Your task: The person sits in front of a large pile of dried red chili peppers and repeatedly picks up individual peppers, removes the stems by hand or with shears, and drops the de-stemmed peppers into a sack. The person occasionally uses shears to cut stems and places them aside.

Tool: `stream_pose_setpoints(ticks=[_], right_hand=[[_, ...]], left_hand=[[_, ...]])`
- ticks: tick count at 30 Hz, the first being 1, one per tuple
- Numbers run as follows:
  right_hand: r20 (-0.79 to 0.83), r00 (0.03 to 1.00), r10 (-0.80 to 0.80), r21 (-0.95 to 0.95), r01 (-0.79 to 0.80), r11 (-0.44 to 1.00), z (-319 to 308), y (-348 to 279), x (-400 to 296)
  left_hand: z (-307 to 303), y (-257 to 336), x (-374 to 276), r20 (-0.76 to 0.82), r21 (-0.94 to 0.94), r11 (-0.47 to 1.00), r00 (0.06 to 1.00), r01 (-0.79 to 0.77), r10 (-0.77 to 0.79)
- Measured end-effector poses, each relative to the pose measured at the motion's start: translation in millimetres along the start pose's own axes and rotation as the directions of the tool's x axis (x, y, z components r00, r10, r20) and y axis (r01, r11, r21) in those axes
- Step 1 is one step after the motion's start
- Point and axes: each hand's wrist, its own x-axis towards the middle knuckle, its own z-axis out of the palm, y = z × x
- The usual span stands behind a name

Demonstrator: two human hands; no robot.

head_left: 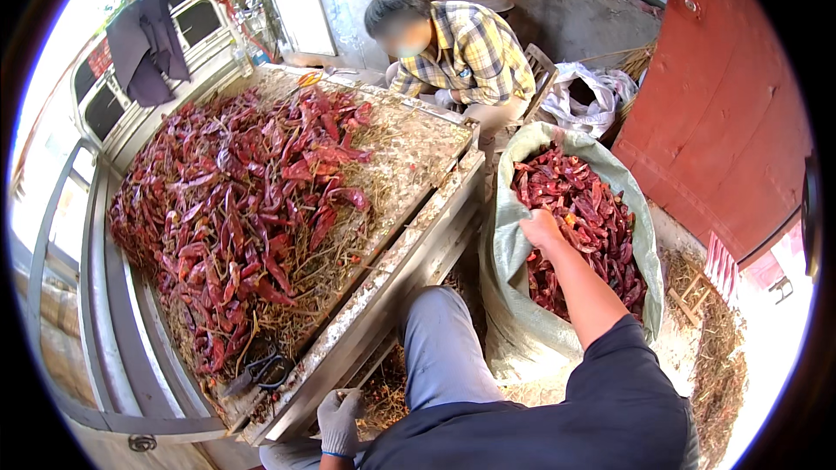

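Observation:
My bare right hand (541, 230) is at the left rim of a large woven sack (506, 209), with its fingers closed on the folded edge. Dried red chili peppers (588, 202) fill the sack. My left hand (339, 408), in a grey knit glove, is low beside the truck bed's edge with its fingers curled; whether it holds anything is unclear. A heap of dried red chili peppers with stems (241, 202) lies on the truck bed (424, 150). Black-handled scissors (264, 369) rest at the bed's near corner.
Another person (470, 52) in a checked shirt sits beyond the bed. Orange-handled scissors (309, 79) lie at its far edge. A white plastic sack (581, 101) stands behind the pepper sack, a red metal panel (712, 98) at the right. Metal rails (98, 287) border the bed's left side.

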Motion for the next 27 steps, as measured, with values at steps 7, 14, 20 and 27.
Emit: stream_pose_setpoints(ticks=[7,14,20,27], right_hand=[[-0.044,0.995,0.085,0.747,-0.024,0.665,-42.5,31.3,-35.9],[-0.117,0.99,0.075,0.92,0.079,0.385,-54.1,94.3,-41.8],[-0.068,0.993,0.091,0.919,0.027,0.394,-44.2,112.0,-40.6],[-0.14,0.986,0.087,0.328,-0.037,0.944,-58.7,83.7,-38.8]], left_hand=[[-19.6,-64.0,42.8,0.077,0.015,0.995,0.992,0.095,-0.096],[-2.1,-44.8,66.9,0.031,0.12,0.99,0.997,0.07,-0.074],[-23.6,-63.8,88.4,0.152,0.156,0.98,0.978,0.121,-0.145],[2.8,-41.6,83.6,0.152,0.249,0.966,0.982,0.067,-0.108]])
